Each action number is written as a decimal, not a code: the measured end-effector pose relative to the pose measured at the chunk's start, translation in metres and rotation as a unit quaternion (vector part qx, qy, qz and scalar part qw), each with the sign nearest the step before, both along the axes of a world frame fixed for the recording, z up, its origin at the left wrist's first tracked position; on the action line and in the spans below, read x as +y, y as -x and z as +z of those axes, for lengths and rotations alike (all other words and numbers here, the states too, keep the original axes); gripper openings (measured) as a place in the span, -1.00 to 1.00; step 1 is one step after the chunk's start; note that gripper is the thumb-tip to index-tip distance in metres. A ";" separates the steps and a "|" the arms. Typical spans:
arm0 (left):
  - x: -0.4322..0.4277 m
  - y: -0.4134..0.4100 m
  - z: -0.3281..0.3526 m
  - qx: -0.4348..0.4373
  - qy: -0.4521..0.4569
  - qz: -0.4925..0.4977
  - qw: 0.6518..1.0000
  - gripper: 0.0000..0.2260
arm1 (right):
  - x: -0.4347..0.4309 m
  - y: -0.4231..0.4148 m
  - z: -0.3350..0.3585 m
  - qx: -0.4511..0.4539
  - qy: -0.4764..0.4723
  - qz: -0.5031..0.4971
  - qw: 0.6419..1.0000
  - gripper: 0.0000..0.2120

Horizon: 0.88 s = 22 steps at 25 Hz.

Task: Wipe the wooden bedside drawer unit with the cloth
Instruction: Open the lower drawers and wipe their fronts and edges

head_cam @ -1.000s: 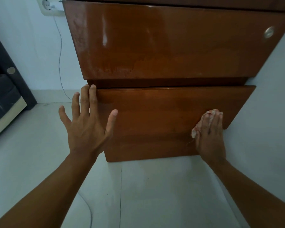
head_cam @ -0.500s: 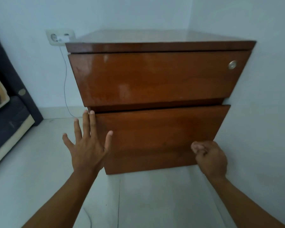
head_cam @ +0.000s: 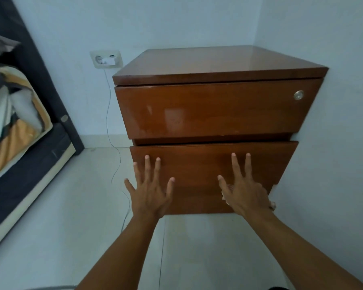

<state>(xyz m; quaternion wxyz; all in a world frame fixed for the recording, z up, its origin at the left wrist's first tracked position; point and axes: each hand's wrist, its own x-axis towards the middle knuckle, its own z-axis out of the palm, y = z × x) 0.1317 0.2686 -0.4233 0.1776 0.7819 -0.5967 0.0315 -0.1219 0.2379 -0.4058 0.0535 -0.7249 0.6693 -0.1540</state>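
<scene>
The glossy brown wooden bedside drawer unit (head_cam: 218, 114), boxy and flat-topped, stands in a wall corner on smooth pale floor tiles (head_cam: 61, 216). Left hand (head_cam: 149, 193) lies flat on its lower drawer front (head_cam: 197, 164), fingers straight and splayed. Right hand (head_cam: 245, 193) rests beside it, thumb and two fingers straight, the others tucked under, trapping a crumpled pale cloth (head_cam: 226, 195) that peeks out at both sides of the palm.

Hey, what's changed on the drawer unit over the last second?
The right hand balled the cloth up, then spread thumb and two fingers, cloth under its palm. The left hand slid right, off the lower drawer edge onto its front. The drawer unit looks unchanged.
</scene>
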 end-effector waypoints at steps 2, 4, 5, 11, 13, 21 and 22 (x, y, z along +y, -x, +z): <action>-0.009 -0.004 -0.003 -0.001 -0.006 -0.003 1.000 -0.28 | -0.008 0.001 -0.003 0.000 -0.002 -0.005 1.000 -0.21; -0.017 -0.008 -0.007 -0.014 -0.011 -0.011 1.000 -0.28 | -0.015 -0.003 -0.007 -0.016 -0.005 -0.011 1.000 -0.22; -0.020 -0.010 -0.008 -0.016 -0.008 -0.015 1.000 -0.28 | -0.017 -0.004 -0.008 -0.021 -0.004 -0.012 1.000 -0.22; -0.011 -0.020 -0.034 -0.020 0.004 -0.044 0.999 -0.30 | -0.015 -0.004 -0.042 -0.009 0.043 -0.007 0.999 -0.29; 0.002 -0.027 -0.058 -0.037 -0.070 -0.042 0.996 -0.28 | -0.006 -0.007 -0.064 0.020 -0.018 0.022 0.999 -0.30; -0.016 -0.059 -0.096 -0.044 -0.206 -0.048 0.976 -0.28 | -0.031 -0.021 -0.130 0.059 -0.110 0.030 0.992 -0.19; -0.017 -0.059 -0.098 -0.043 -0.217 -0.053 0.974 -0.28 | -0.032 -0.024 -0.129 0.056 -0.117 0.020 0.991 -0.20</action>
